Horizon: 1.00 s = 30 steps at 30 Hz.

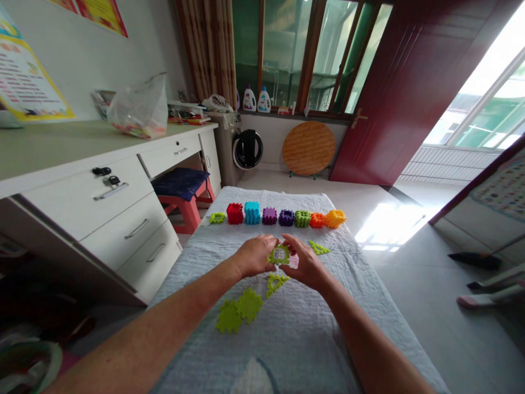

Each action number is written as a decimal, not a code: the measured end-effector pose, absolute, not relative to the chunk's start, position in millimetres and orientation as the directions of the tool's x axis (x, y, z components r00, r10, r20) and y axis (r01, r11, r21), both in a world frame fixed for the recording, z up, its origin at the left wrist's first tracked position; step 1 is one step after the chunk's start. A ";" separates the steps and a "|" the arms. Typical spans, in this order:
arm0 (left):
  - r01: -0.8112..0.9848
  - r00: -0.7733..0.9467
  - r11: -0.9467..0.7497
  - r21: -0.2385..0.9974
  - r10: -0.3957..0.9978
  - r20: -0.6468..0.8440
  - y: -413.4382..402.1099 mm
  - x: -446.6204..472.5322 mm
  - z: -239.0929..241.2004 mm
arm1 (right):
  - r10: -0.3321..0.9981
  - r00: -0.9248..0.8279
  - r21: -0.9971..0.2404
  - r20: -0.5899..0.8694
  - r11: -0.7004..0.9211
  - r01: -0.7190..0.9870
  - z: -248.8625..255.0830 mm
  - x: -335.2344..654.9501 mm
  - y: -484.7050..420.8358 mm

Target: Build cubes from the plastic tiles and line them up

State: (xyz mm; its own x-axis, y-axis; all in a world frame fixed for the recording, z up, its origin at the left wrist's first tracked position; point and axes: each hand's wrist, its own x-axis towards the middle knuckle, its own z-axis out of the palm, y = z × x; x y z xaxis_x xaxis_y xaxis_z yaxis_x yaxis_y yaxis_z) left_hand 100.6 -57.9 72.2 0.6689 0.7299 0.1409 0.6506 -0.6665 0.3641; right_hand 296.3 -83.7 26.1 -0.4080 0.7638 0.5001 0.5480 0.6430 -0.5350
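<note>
Nearest, on the near side of the green frame piece (280, 254) and to its left, two lime toothed plates (249, 305) lie edge to edge on the cloth-covered bench (336, 339). A lime triangle (275, 284) lies closer, just in front of the frame piece. The green frame piece itself is between the two hands, over the bench: the left hand (256, 255) has its fingers partly closed on its left edge, and the right hand (307, 265) has its fingers curled partway on its right edge. Just past the frame piece, to its right, lies another lime triangle (319, 248).

Farther beyond the frame piece a row runs left to right: a flat lime piece (217, 218), then red (235, 214), blue (252, 213), purple (269, 216), dark purple (286, 218), green (302, 219), orange (317, 220) and yellow (335, 219) blocks. Well beyond the frame piece, off the bench, a washing machine (227, 146) stands to its left and a round wooden tabletop (309, 146) to its right.
</note>
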 end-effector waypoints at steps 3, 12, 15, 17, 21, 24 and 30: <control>0.687 0.649 -0.641 0.341 0.753 0.109 -58.1 101.5 74.1 | 0.764 -0.414 -0.539 0.494 0.643 0.543 29.2 295.7 -85.6; 0.679 0.641 -0.637 0.365 0.756 0.129 -58.6 91.2 73.1 | 0.761 -0.430 -0.565 0.486 0.649 0.510 27.3 291.4 -88.2; 0.725 0.576 -0.602 0.334 0.796 0.186 -44.6 55.2 70.4 | 0.787 -0.363 -0.582 0.499 0.615 0.533 23.7 298.5 -85.7; 0.794 0.466 -0.519 0.316 0.854 0.231 -28.0 18.2 68.8 | 0.809 -0.295 -0.588 0.508 0.576 0.568 19.1 305.8 -81.6; 0.920 0.242 -0.279 0.274 0.957 0.161 14.6 -54.2 66.6 | 0.848 -0.222 -0.615 0.481 0.507 0.604 4.9 318.1 -70.8; 0.938 0.219 -0.242 0.248 0.969 0.115 46.4 -80.6 65.3 | 0.866 -0.214 -0.625 0.452 0.479 0.616 -3.7 321.2 -65.5; 0.951 0.224 -0.213 0.222 0.974 -0.026 91.5 -80.1 59.5 | 0.882 -0.218 -0.603 0.417 0.448 0.660 -3.2 319.7 -67.5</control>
State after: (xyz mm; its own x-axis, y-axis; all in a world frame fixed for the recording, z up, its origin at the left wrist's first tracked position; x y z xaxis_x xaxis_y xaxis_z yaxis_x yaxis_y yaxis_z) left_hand -80.1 91.5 59.5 0.2241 0.9742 -0.0261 0.9514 -0.2129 0.2224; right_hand 319.7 -67.5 -3.2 -0.2179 0.8825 0.4168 0.6597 0.4479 -0.6035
